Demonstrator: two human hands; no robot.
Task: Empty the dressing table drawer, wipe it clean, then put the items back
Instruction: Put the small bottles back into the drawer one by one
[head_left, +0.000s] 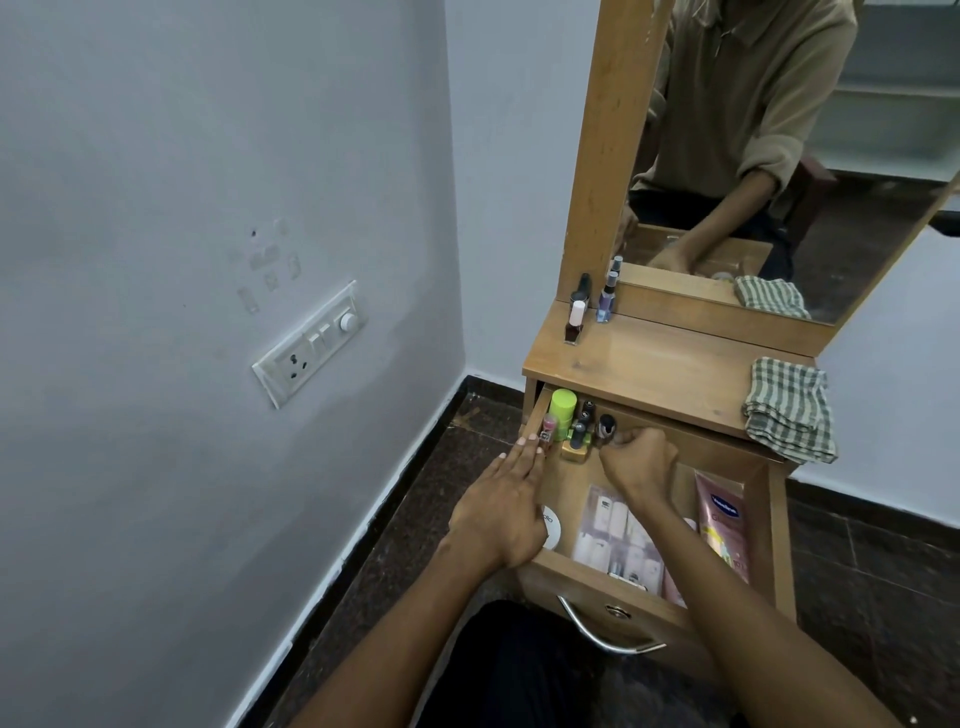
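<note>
Drawer: open light-wood dressing table drawer (613, 571), pulled out toward you, with a curved metal handle (608, 636) on its front. This is your landmark for every entry below.
Stage: emptying appears under way. Two nail polish bottles (589, 312) and a dark tube stand on the wooden tabletop (654, 364) above the drawer; most items remain inside.
Back-left corner of drawer: upright cluster made up of a lime-green capped container (562, 418), several small dark-capped bottles (586, 415) and a gold-based bottle (575, 449).
Front of drawer: clear pouch of small white bottles (618, 535), a pink lotion tube (724, 519) along the right wall and a round white lid (551, 527) by the left wall.
Left hand: your left hand (506, 512) lies flat on the drawer's left wall, fingers straight and together, gripping nothing. The fingertips reach the back-left corner beside a small pink-labelled bottle (702, 427).
Right hand: your right hand (641, 460) is inside the drawer near the back, fingers curled inward. They meet a dark round-capped bottle (606, 427); whether the grip is fully closed cannot be told.
Key relation: the dark bottle stands upright, long axis vertical, just left of and behind your right fingertips. Your right hand is nearer; lift straight up to clear the neighbouring bottles.
Cloth: green-and-white checked cloth (789, 410) hangs over the tabletop's right edge, above the drawer, ready for wiping.
</note>
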